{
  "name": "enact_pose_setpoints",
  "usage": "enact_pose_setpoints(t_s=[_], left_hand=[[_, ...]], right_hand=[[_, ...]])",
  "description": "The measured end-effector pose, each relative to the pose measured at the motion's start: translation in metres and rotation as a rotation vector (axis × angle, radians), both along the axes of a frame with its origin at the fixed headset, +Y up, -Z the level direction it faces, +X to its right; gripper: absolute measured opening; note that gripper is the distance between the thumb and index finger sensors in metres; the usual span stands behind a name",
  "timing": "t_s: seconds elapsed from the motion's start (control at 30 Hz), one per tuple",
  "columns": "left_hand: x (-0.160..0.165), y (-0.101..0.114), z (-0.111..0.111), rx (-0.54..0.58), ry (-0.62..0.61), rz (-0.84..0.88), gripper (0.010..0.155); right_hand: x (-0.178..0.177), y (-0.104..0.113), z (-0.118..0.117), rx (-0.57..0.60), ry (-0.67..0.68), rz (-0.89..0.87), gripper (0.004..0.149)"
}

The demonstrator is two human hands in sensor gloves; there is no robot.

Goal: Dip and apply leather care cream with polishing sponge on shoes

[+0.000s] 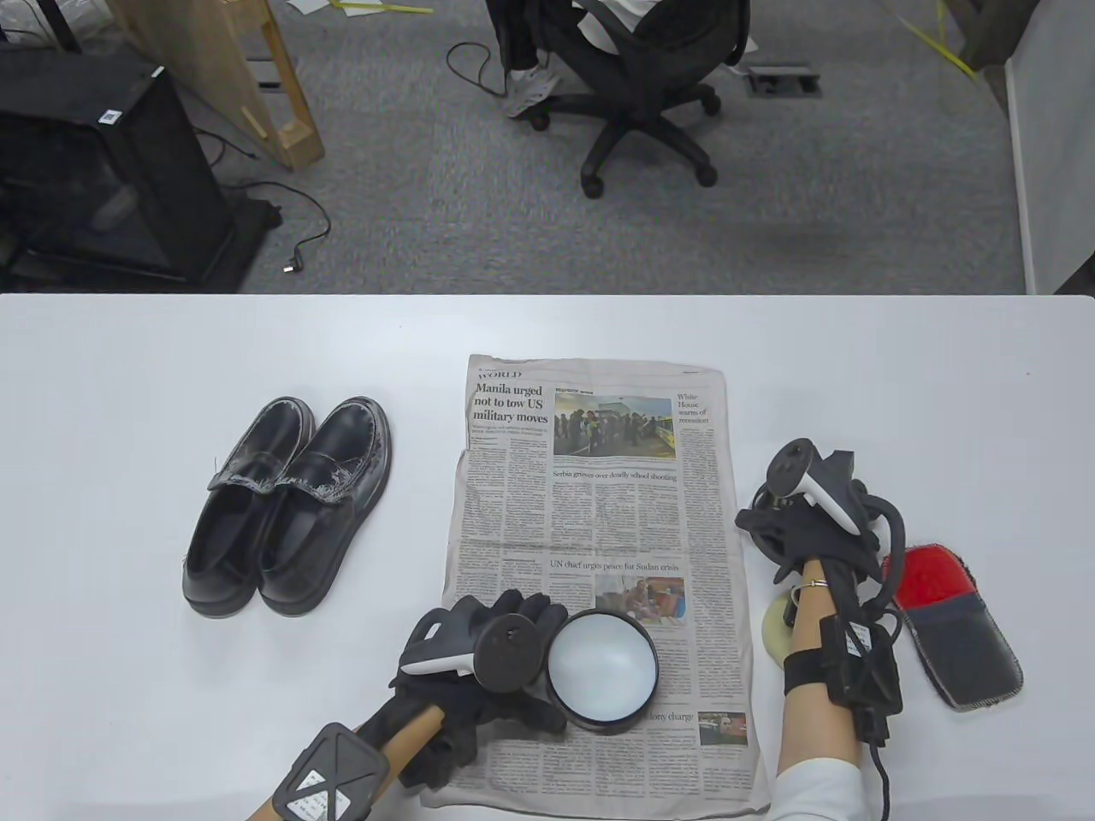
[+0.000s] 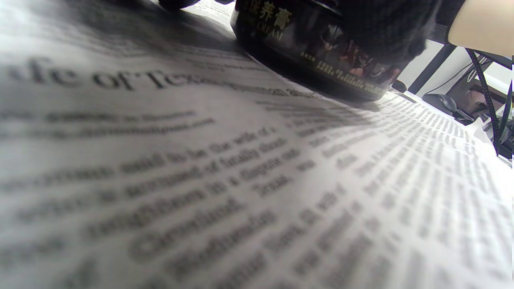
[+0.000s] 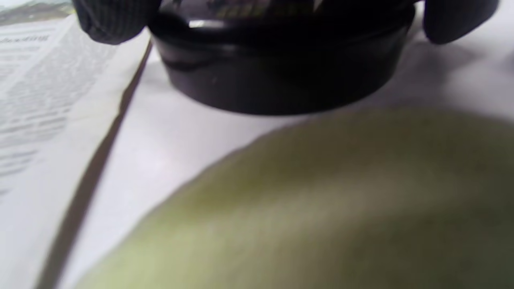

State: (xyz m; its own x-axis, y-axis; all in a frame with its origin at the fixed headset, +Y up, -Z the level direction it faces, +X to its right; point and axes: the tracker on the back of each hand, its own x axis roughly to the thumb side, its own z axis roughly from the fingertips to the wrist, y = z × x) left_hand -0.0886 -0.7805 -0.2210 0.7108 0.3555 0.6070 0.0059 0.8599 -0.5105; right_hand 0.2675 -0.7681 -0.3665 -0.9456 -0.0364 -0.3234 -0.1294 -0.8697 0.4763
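Your left hand (image 1: 479, 676) has its grip wrapped around the side of the cream jar (image 1: 602, 670), which sits open on the near end of the newspaper (image 1: 599, 513), its pale cream facing up. You hold it that way so it will not slide or tip when something presses into it; the left wrist view shows the jar's (image 2: 317, 52) base flat on the printed page. The paper under it is there to catch smears.

Your right hand (image 1: 804, 530) is off the paper's right edge, its fingers (image 3: 114, 20) set around a dark lid (image 3: 281, 68) that rests on the bare surface (image 1: 171, 359); I judge you are parking it clear of the work. I can't tell whether that grip is tight or only resting on the rim.

Just nearer you than that grip, under your wrist, lies the yellowish sponge (image 1: 777, 633), close at hand for the dip. Further out to the right lies a red and grey cloth mitt (image 1: 954, 629).

The pair of black shoes (image 1: 291, 505) stands well away to the left of your jar grip, side by side, untouched. Cream has yet to reach them, so the task is at an early stage.
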Motion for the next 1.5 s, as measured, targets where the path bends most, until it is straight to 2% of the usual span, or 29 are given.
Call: enact_pose_setpoints(t_s=[0.07,0.23,0.37,0.53,0.67,0.8,0.9,1.0,1.17,1.5], left_hand=[[0.000,0.000,0.000,0.004,0.003,-0.004,0.113],[0.000,0.000,0.001,0.005,0.023,-0.006,0.112],[-0.001,-0.002,0.001,-0.007,0.034,-0.003,0.111],[0.000,-0.002,0.001,-0.018,0.038,-0.003,0.111],[-0.001,-0.002,0.002,-0.021,0.052,-0.006,0.111],[-0.001,-0.002,0.002,-0.019,0.069,-0.012,0.111],[0.000,-0.002,0.003,-0.016,0.076,-0.012,0.111],[0.000,-0.002,0.003,-0.014,0.076,-0.013,0.111],[0.000,-0.003,0.003,-0.014,0.082,-0.016,0.110],[0.000,-0.003,0.003,-0.016,0.090,-0.023,0.108]], right_hand=[[-0.003,-0.001,-0.001,-0.018,0.024,0.049,0.128],[-0.006,0.002,0.004,0.029,0.052,0.077,0.128],[-0.012,0.024,0.019,0.143,0.128,0.080,0.127],[-0.046,0.061,0.062,0.289,0.360,-0.028,0.124],[-0.093,0.077,0.113,0.359,0.601,-0.169,0.123],[-0.140,0.068,0.153,0.325,0.787,-0.178,0.123],[-0.165,0.052,0.168,0.278,0.870,-0.140,0.123],[-0.178,0.042,0.172,0.249,0.911,-0.087,0.123],[-0.192,0.038,0.167,0.228,0.932,-0.084,0.121],[-0.203,0.032,0.172,0.231,0.955,-0.042,0.120]])
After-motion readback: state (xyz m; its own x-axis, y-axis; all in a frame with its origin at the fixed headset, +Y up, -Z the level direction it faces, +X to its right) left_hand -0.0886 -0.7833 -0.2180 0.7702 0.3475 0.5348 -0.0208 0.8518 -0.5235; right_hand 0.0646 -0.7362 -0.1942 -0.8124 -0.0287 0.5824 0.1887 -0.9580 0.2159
